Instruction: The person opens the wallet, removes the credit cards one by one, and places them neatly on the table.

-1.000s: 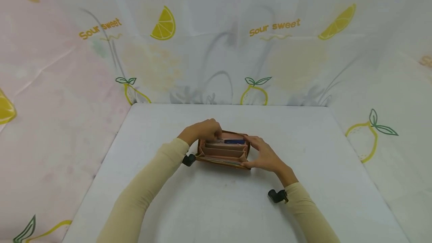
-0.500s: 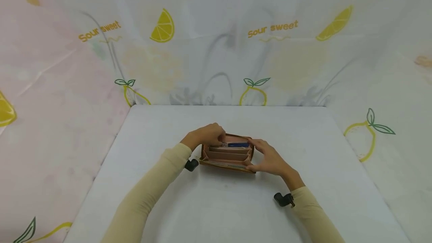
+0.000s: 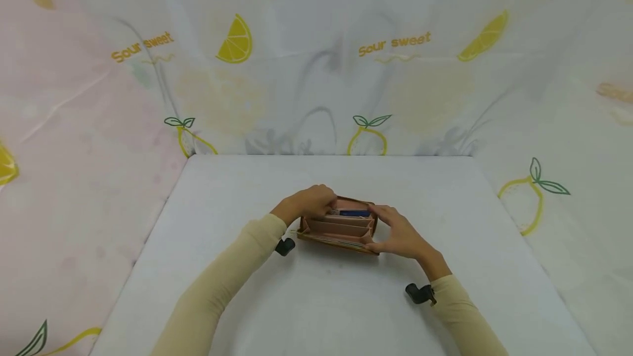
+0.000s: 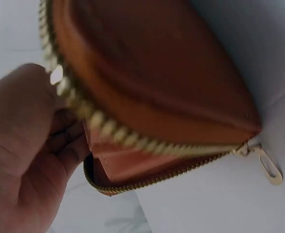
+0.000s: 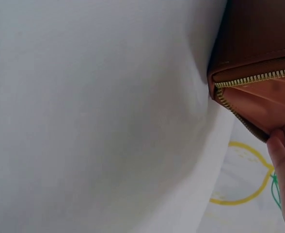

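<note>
A brown zip-around wallet (image 3: 338,229) stands unzipped on the table, its pink-tan compartments facing up. Into its back compartment reaches my left hand (image 3: 311,201), fingers curled at the left end of a blue card (image 3: 355,213); the fingertips are hidden inside. The left wrist view shows that hand (image 4: 31,145) bent in behind the gold zipper (image 4: 128,138). My right hand (image 3: 403,235) grips the wallet's right end, thumb at the front edge and fingers at the back edge. In the right wrist view, its fingertips (image 5: 278,141) hold the zipper edge.
A zipper pull (image 4: 269,167) hangs off the wallet's left corner. Several cards (image 3: 341,243) sit in slots along the front flap. The white table (image 3: 237,180) ends at a lemon-print cloth (image 3: 306,70) behind and at both sides. A black wrist camera (image 3: 420,293) is on the right wrist.
The wallet and both hands have shifted slightly right and toward the person in view. The left fingers stay in the back compartment and the right hand keeps its grip.
</note>
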### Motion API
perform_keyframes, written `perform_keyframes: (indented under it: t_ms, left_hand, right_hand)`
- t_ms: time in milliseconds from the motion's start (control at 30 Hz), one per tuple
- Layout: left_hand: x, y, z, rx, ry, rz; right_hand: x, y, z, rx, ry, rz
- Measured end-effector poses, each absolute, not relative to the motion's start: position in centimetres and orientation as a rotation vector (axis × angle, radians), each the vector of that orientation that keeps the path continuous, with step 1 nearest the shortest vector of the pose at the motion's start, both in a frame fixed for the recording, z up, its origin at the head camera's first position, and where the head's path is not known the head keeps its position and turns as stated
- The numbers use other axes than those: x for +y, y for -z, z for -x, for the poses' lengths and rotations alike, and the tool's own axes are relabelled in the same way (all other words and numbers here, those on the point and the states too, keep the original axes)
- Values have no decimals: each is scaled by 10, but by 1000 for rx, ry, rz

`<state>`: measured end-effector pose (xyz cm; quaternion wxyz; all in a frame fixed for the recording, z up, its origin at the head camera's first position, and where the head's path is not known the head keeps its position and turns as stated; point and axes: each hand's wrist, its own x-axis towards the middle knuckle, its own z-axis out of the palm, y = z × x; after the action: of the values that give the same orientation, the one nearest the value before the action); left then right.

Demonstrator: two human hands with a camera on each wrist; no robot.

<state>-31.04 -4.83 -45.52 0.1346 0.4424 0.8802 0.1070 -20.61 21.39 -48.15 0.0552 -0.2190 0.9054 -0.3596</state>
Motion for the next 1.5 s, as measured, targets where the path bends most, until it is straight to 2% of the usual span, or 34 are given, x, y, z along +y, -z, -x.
perform_keyframes:
  t_ms: [267, 867, 1500]
  left_hand:
    - [-40, 451, 312, 2589, -303, -1377]
    - [-26, 437, 313, 2465, -132, -1309]
    - [-33, 456, 319, 2589, -330, -1425]
  right_hand:
    - [215, 481, 203, 2786, 1061, 678]
    - [217, 486, 201, 2794, 1059, 690]
    - [224, 486, 203, 2804, 1066, 682]
